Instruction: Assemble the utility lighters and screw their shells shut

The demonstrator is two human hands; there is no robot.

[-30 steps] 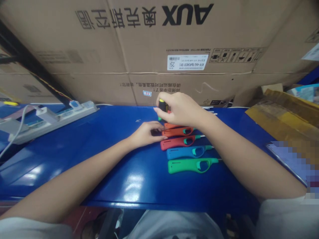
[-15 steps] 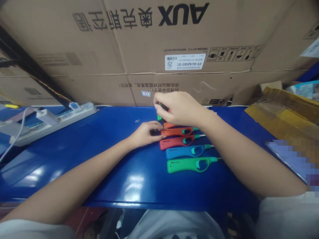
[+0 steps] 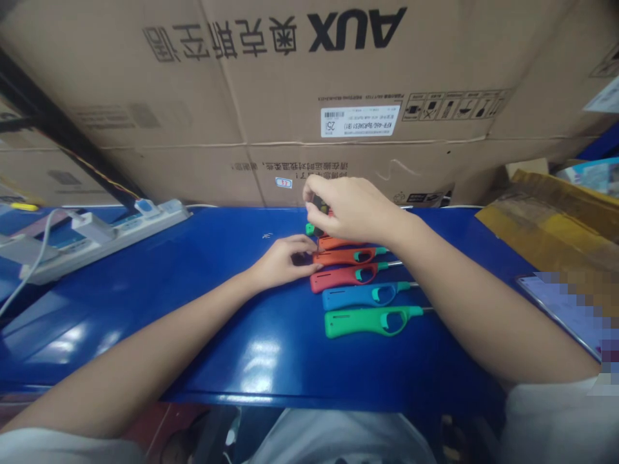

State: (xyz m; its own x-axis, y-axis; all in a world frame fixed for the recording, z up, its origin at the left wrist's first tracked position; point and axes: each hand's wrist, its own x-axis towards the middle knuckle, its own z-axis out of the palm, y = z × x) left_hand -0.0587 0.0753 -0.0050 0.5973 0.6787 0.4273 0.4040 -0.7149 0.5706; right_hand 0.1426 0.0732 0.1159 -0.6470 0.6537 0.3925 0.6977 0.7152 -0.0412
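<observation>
My right hand [image 3: 355, 205] is closed around the dark handle of a small screwdriver [image 3: 319, 207], held upright. Its thin shaft points down at the butt end of an orange gas lighter [image 3: 336, 257]. My left hand [image 3: 280, 263] pinches that same end between thumb and fingers. Nearer to me lie a red lighter [image 3: 333, 280], a blue lighter [image 3: 348, 297] and a green lighter [image 3: 355, 323], all with nozzles to the right. Another orange lighter [image 3: 333, 243] and a green end [image 3: 309, 229] show behind, partly hidden by my right hand.
A large cardboard box [image 3: 193, 96] stands along the back of the blue table [image 3: 217, 354]. On the left is a white power strip [image 3: 120, 232] with plugs. Tiny metal bits [image 3: 267, 236] lie left of the lighters. A taped carton [image 3: 551, 219] and a phone [image 3: 551, 303] are at right.
The screwdriver handle has turned slightly in my right hand, and yellow marks on it now show. My left hand and the lighters stay put.
</observation>
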